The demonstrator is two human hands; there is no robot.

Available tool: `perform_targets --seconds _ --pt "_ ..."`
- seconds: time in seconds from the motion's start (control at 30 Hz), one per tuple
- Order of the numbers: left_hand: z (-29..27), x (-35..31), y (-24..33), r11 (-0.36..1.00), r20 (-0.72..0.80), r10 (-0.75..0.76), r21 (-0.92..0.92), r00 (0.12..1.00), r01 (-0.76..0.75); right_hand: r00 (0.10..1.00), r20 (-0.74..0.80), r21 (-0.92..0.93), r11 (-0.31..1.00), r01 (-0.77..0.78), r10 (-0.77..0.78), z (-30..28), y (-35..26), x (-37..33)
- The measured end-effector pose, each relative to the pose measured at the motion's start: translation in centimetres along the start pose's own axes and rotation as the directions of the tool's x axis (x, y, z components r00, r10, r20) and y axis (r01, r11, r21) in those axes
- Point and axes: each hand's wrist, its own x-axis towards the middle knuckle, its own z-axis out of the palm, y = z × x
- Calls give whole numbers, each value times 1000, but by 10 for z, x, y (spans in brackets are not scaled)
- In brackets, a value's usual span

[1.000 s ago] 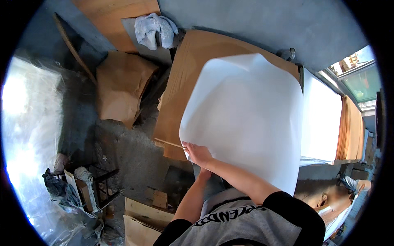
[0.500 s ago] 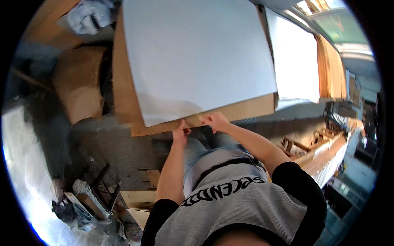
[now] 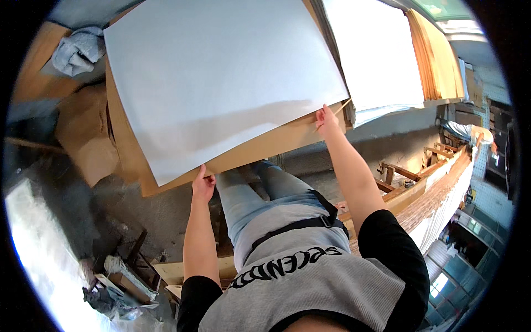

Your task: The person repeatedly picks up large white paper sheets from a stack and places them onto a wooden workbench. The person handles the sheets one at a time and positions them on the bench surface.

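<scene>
White sheet (image 3: pixel 221 72) on cardboard (image 3: pixel 265 146), grey floor (image 3: pixel 171 210) — left fingers (image 3: pixel 203 170) at edge, grip unclear — right fingers (image 3: pixel 325 113) pinching stick (image 3: pixel 346 103).

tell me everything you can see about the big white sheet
The white sheet is large, thin and plain, like paper or smooth card. It lies nearly flat on brown cardboard, skewed so that cardboard shows along its near edge. A soft shadow crosses its near part. The left hand and right hand are at that edge; its far part leaves the picture.
</scene>
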Motion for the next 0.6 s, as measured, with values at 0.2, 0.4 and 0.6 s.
perform_targets --seconds 0.2,0.4,0.6 --pt "-25 0 -11 999 4 -47 4 999 47 985 142 -232 964 129 -98 -5 -9 14" --pt "-42 -28 1 975 -108 38 -212 993 -61 968 200 -194 963 190 -150 -45 4 -2" --pt "-60 -21 11 937 -306 149 -261 940 -234 965 236 -167 974 154 -112 -88 19 -15"
